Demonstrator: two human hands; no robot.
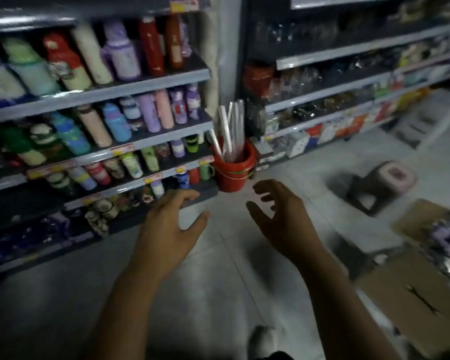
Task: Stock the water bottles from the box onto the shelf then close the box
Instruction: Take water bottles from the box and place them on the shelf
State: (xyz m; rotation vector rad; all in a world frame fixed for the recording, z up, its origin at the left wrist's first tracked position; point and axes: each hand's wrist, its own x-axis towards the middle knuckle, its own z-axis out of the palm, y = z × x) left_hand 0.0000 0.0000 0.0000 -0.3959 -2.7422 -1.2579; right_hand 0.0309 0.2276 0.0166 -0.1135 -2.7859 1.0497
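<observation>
Held out empty over the pale tiled floor: left hand with fingers spread, right hand with fingers loosely curled and apart, pinching nothing. Open brown cardboard box on the floor at far right, blurred purple contents inside. Colourful plastic water bottles upright in rows on the grey metal shelf at left.

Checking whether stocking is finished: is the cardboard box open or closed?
Open. The cardboard box has its flaps spread outward, and purple items show inside it.
</observation>
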